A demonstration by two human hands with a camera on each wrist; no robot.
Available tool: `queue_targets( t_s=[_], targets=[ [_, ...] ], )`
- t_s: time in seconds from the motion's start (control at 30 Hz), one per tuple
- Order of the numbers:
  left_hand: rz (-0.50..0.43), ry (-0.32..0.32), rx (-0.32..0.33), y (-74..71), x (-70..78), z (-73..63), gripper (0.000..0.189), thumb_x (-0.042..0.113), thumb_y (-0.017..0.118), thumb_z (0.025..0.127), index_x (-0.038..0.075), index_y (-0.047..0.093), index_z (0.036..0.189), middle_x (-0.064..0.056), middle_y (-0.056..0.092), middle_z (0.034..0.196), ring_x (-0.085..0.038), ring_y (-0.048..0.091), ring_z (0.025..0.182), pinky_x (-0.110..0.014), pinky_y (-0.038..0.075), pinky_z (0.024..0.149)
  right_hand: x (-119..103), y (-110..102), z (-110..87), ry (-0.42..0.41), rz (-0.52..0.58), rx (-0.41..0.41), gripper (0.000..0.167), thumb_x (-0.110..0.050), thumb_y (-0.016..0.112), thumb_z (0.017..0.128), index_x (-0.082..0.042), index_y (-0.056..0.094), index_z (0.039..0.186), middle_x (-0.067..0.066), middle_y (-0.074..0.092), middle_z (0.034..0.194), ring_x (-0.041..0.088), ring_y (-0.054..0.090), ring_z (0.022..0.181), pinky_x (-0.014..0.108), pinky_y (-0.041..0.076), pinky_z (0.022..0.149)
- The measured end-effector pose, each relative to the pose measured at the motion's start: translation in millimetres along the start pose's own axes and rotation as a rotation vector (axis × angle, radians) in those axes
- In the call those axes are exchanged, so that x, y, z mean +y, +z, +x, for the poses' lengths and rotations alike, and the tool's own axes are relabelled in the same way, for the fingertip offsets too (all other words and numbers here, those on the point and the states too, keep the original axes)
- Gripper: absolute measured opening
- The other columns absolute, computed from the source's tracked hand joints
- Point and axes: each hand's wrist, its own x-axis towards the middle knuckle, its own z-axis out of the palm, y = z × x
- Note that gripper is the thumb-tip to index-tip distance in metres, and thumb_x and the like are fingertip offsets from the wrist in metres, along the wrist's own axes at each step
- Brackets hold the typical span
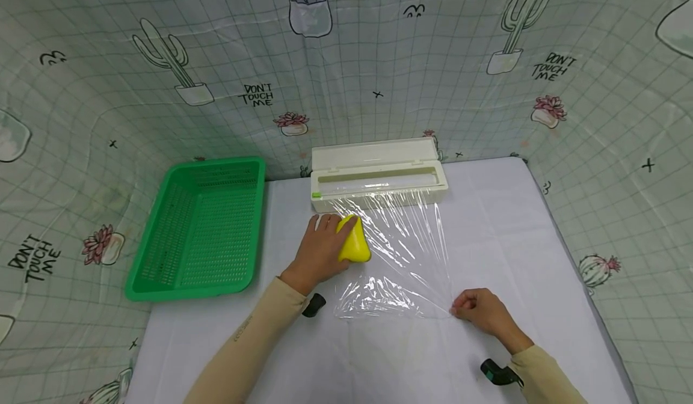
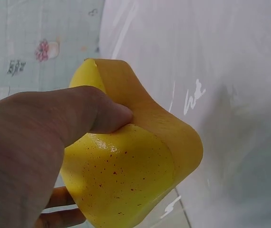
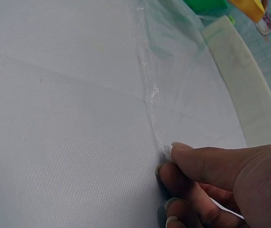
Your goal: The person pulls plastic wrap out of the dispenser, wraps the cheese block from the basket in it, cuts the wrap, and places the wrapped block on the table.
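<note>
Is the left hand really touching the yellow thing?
Touching. The left wrist view shows the left hand gripping the yellow thing, its thumb pressed against it.

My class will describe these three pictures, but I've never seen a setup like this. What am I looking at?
There is no robot here: a person works with two bare hands. The wide picture comes from a camera worn on the head, looking forward and down; the two close-ups come from cameras on the left and right wrists.

On the white-covered table stand a green basket and a white dispenser, its lid open. Clear film stretches from the dispenser toward the person. The left hand grips a yellow object; I can't tell exactly what it is. The right hand pinches the film's edge.
</note>
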Motion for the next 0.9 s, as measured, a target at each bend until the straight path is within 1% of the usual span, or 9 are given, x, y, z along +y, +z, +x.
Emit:
queue_targets(
  t_s=[0.23,0.4,0.57,0.77,0.9],
  targets=[
    [0.011,0.010,-0.058,7.4,18.7,11.2,0.085,0.036,0.089,0.084,0.015,0.048,0.156,-0.015,0.059,0.137,-0.034,0.053,0.130,-0.054,0.038,0.119,-0.1,0.1,0.7,0.009,-0.011,0.004,0.011,-0.008,0.081,0.090,-0.005,0.073,0.084,-0.001,0.062,0.069,0.017,0.053,0.069,0.029,0.040,0.062],
    [0.003,0.019,-0.084,14.4,29.8,18.2,0.085,0.038,0.088,0.085,0.018,0.048,0.157,-0.013,0.059,0.139,-0.032,0.051,0.134,-0.053,0.035,0.120,0.4,0.7,0.2,0.005,-0.008,0.002,0.011,-0.008,0.081,0.090,-0.005,0.073,0.084,-0.002,0.063,0.069,0.017,0.053,0.069,0.029,0.040,0.062],
    [0.019,0.035,-0.090,21.9,37.6,24.8,0.085,0.039,0.088,0.085,0.019,0.048,0.157,-0.011,0.059,0.139,-0.031,0.052,0.134,-0.051,0.036,0.120,0.6,0.6,-0.1,0.002,0.000,-0.002,0.011,-0.008,0.081,0.090,-0.005,0.073,0.084,-0.002,0.063,0.069,0.017,0.053,0.069,0.028,0.040,0.062],
    [0.035,0.051,-0.100,26.1,46.3,31.5,0.087,0.042,0.088,0.085,0.020,0.047,0.158,-0.011,0.058,0.142,-0.031,0.052,0.135,-0.051,0.035,0.122,0.3,0.2,-0.2,0.006,-0.004,0.000,0.010,-0.008,0.081,0.090,-0.005,0.073,0.084,-0.002,0.064,0.069,0.017,0.053,0.068,0.029,0.040,0.062],
    [0.050,0.073,-0.080,29.3,50.2,34.5,0.085,0.043,0.087,0.085,0.020,0.049,0.157,-0.011,0.059,0.141,-0.030,0.053,0.134,-0.050,0.038,0.120,0.6,0.8,-0.3,0.009,0.002,0.001,0.010,-0.008,0.080,0.090,-0.005,0.073,0.084,-0.002,0.063,0.069,0.017,0.053,0.068,0.028,0.040,0.061]
  ],
)
